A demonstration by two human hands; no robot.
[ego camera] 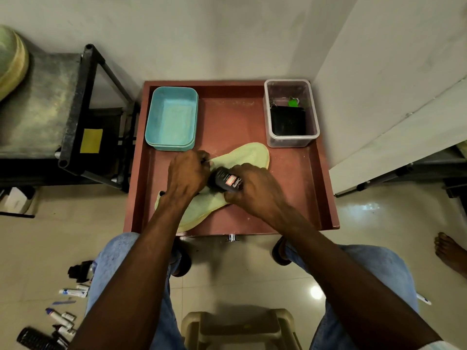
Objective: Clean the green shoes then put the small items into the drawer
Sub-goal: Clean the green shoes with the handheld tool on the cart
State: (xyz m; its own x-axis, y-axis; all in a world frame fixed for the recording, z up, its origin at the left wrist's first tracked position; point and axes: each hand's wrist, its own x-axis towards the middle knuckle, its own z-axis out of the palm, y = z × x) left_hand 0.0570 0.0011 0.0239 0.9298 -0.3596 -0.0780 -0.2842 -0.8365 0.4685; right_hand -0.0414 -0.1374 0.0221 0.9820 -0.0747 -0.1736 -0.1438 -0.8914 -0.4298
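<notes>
Two pale green shoes lie in the reddish-brown open drawer (290,188). One green shoe (249,155) points to the far right, the other green shoe (199,210) lies nearer me on the left. My right hand (255,190) grips a small dark bottle (227,181) with a red-and-white label, held on its side above the shoes. My left hand (188,174) is closed at the bottle's left end, where its cap would be; the cap itself is hidden by my fingers.
A turquoise tray (171,117) sits at the drawer's back left, a clear plastic box (290,112) with a black wallet and green tag at the back right. Tubes, markers and a black brush (60,319) lie on the floor at left. A black rack (83,109) stands left.
</notes>
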